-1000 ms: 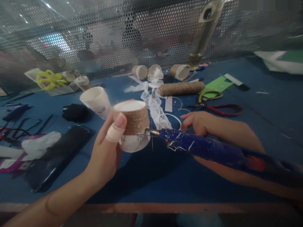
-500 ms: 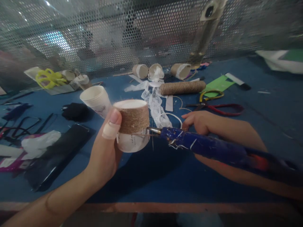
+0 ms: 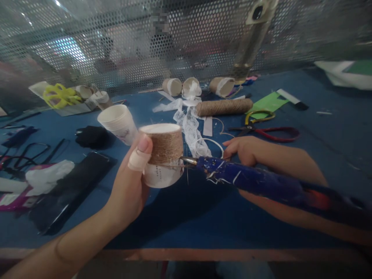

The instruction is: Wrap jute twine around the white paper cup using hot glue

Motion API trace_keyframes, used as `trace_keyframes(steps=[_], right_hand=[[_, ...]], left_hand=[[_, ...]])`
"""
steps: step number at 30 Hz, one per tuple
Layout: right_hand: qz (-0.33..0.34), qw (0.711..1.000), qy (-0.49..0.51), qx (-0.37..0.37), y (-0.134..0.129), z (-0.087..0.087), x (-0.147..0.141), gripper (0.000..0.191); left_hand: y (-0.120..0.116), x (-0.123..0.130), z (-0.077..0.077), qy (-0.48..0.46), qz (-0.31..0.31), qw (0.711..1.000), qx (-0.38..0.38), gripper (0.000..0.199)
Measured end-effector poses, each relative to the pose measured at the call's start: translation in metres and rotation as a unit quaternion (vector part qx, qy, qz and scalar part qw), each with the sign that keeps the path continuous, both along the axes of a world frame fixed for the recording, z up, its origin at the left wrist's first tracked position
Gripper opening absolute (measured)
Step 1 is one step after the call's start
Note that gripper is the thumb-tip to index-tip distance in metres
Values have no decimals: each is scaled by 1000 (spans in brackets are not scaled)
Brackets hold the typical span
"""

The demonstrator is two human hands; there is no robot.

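Note:
A paper cup (image 3: 164, 176), partly wrapped in brown twine (image 3: 167, 147), is gripped in my left hand (image 3: 129, 186), whose thumb wears a bandage (image 3: 138, 160). My right hand (image 3: 247, 155) is around a blue glue gun (image 3: 250, 178), which hides part of the palm. The gun's metal tip is at the lower edge of the twine, on the cup's right side. A strand of twine stretches from the cup toward the gun. Stacked white cups (image 3: 117, 120) stand just behind my left hand.
Behind lie white lace (image 3: 190, 128), a twine roll (image 3: 223, 107), scissors (image 3: 267, 130) and three wrapped cups (image 3: 222, 87) by a perforated metal screen (image 3: 186, 42). To the left are a black phone (image 3: 72, 193), a black bundle (image 3: 92, 136) and a box (image 3: 75, 109) with yellow scissors (image 3: 61, 96).
The cup has turned slightly in my left hand, and its printed marks have shifted left. My left thumb has moved a little to the right. The glue gun has stayed in place.

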State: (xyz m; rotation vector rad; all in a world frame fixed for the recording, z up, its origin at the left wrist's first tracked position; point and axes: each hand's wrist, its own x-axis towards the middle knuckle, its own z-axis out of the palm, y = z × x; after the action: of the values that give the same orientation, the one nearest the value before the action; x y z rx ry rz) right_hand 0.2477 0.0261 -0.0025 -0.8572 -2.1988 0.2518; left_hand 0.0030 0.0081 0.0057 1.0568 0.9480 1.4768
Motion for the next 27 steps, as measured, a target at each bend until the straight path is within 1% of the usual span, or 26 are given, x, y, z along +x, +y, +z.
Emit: trace_keyframes(steps=[3, 4, 8, 9, 10, 13, 15, 19, 21, 24, 27], right_hand=[[5, 1000, 6, -22, -2, 4, -1, 25], [-6, 1000, 4, -29, -2, 5, -2, 25], [-10, 1000, 2, -14, -2, 8, -2, 20], [-2, 1000, 1, -27, -1, 9, -1, 18], [0, 998, 0, -56, 0, 9, 0, 18], [50, 993, 54, -90, 1, 9, 2, 15], [74, 992, 66, -72, 1, 10, 0, 15], [26, 997, 72, -19, -4, 12, -6, 21], [12, 997, 68, -16, -8, 13, -9, 19], [9, 998, 54, -35, -12, 12, -11, 17], [3, 994, 88, -67, -13, 9, -10, 23]], left_hand=[[-1, 0, 0, -9, -2, 1000, -1, 43], [-1, 1, 0, -12, 2, 1000, -6, 44], [0, 3, 2, -17, 34, 999, -20, 46], [0, 4, 3, -18, 39, 999, -20, 45], [1, 4, 4, -20, 43, 999, -20, 45], [2, 5, 8, -35, 48, 998, -30, 38], [3, 4, 8, -45, 49, 997, -39, 33], [4, 1, 3, -66, 45, 996, -37, 31], [3, 0, -1, -70, 37, 996, -46, 31], [1, -1, -4, -58, 8, 997, -57, 34], [-2, 0, -4, -31, -40, 997, -56, 43]])
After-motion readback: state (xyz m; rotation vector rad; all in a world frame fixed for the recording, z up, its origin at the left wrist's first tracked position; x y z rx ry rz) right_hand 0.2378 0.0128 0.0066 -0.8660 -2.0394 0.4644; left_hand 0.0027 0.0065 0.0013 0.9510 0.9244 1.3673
